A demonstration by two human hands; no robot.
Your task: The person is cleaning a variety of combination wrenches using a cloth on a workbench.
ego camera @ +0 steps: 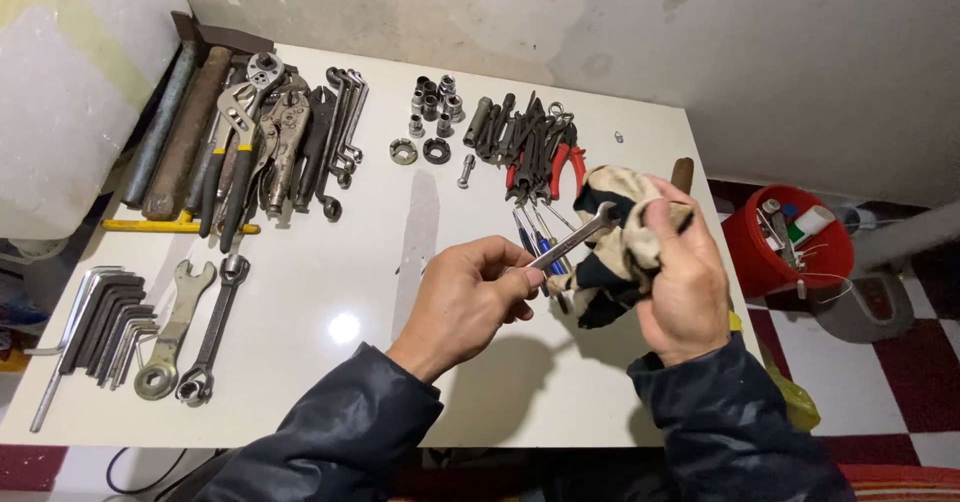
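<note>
While the left hand pinches one end of a small spanner between thumb and fingers, the right hand clamps a black-and-tan rag around the spanner's far end, grip pressed tight on the cloth. Both are held above the white bench, right of centre. Far left lie pliers and heavy bars; near left, hex keys and two long spanners. Sockets sit far centre, red-handled cutters just beside them. A red bucket stands on the floor, right.
</note>
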